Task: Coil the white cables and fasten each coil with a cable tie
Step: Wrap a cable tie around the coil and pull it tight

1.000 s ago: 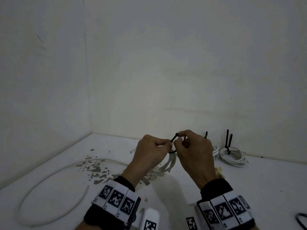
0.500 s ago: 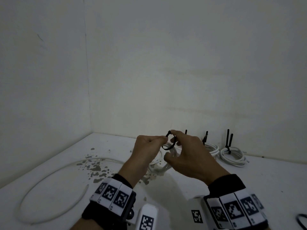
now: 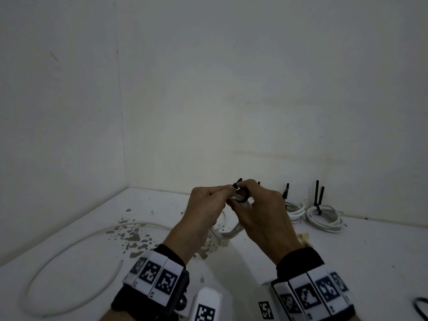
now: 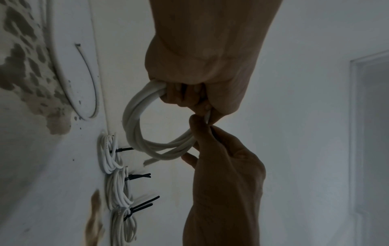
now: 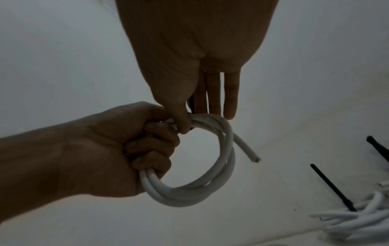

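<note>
My left hand [image 3: 222,194] holds a small coil of white cable [image 3: 231,230] in a fist above the table; the right wrist view shows those fingers [image 5: 151,143] curled round the coil [image 5: 225,159]. A black cable tie [image 3: 240,193] loops round the coil's top between both hands, its tail poking up. My right hand [image 3: 250,191] pinches the tie with thumb and forefinger, and its other fingers [image 5: 229,99] are straight. One cut end of the cable [image 5: 252,158] sticks out free. In the left wrist view the coil [image 4: 134,126] hangs below my fist.
Tied coils [image 3: 324,216] with black tie tails standing up lie along the back wall at right. A long loose white cable [image 3: 69,249] curves over the table's left side past chipped paint [image 3: 132,235]. A black loop [image 3: 421,306] shows at the right edge.
My right hand has closed in against the left again. The tie's loop has shrunk and now sits closer round the coil, held slightly higher.
</note>
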Motion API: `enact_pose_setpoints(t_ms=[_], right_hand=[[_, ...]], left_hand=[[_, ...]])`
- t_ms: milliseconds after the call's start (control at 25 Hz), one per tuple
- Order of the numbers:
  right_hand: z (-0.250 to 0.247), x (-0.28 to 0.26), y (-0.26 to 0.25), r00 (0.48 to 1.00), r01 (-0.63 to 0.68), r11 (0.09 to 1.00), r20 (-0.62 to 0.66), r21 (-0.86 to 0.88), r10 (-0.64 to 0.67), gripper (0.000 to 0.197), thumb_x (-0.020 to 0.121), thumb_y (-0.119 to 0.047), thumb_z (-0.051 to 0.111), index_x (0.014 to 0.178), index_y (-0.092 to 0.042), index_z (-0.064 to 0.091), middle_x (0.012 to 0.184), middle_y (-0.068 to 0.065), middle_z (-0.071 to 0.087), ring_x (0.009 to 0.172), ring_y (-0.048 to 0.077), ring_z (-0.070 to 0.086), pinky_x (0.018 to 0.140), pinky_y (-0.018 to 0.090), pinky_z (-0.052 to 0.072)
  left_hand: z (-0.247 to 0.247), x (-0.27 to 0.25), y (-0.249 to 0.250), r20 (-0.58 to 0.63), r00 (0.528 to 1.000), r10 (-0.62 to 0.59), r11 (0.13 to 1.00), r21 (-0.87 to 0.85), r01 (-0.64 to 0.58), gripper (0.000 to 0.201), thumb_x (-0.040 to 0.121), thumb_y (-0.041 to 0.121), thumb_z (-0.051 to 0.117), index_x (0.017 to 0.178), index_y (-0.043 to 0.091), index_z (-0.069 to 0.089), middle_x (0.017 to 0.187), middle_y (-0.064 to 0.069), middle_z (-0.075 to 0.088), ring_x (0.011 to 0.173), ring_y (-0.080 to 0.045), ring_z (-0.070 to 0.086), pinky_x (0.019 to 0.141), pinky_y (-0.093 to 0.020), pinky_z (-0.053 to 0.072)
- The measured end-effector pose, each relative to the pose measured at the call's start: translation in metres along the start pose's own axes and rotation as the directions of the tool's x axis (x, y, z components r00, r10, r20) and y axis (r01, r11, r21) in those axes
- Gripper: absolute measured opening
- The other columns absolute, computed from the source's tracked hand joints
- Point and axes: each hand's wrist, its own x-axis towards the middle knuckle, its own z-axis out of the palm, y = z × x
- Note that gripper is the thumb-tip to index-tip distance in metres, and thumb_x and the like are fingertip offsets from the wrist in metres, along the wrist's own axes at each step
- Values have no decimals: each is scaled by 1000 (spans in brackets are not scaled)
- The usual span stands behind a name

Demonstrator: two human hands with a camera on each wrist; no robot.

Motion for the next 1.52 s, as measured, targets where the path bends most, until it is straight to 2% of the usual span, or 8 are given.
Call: enact_pose_setpoints(t_ms=[80,360,560,720,880,1040,1240,1520], right_hand=[[-1,2,4,999,20,1000,-43,23,-19,29,82,-23,81,107,-13,70,87,1,74,76,19,68,67,40,57],[-12,6,8,995,-45,994,92,99,36,39,72,-27,86,108,-27,69,95,-15,64,83,-1,59,70,13,44],[-28,11,5,937,-332,873,237,359,258,26,92,-42,64,116,-33,59,95,-10,69,84,0,65,70,18,49],[-25,13,2,940,-340,845,141,412,310,13,95,-26,65,88,-18,73,80,0,73,75,15,67,68,27,56],[-32,14,6,895,-443,764,276,468,350,15,96,-17,64,89,-10,75,83,11,73,77,27,68,63,31,61],[-27,14,11,918,-392,887,170,244,359,20,97,-15,58,81,-13,69,72,-1,68,66,8,60,63,19,50],[-41,19,19,863,-444,810,-61,382,502,22,101,-17,47,85,-12,61,79,6,69,78,20,69,80,51,57],[-42,16,-1,841,-470,687,44,554,539,22,104,-11,38,91,0,52,70,19,69,57,29,72,56,33,56]], left_hand=[[-1,2,-1,31,999,-14,999,-36,15,18,90,26,67,80,20,80,42,10,36,39,-7,25,42,-22,23],[-1,3,-7,147,986,-80,993,-79,92,28,93,43,62,108,24,75,44,8,27,40,-9,21,43,-24,21],[-2,2,-3,219,968,-119,987,-82,140,32,87,40,69,61,21,68,52,5,21,46,-11,15,45,-26,17],[4,0,-5,260,959,-117,988,-71,140,28,90,38,64,79,13,57,51,5,19,44,-10,13,42,-24,15],[4,3,-10,277,950,-145,979,-97,178,25,94,35,60,85,12,54,48,6,20,39,-8,12,40,-23,13],[11,1,-15,273,949,-154,975,-114,191,27,90,30,66,71,13,60,46,6,20,38,-8,13,42,-24,12],[16,5,-26,255,954,-156,979,-87,184,42,88,25,69,111,-10,66,42,7,22,36,-8,14,38,-20,16],[13,4,-29,258,949,-182,968,-123,219,24,91,24,67,73,14,54,46,6,22,39,-8,14,40,-23,14]])
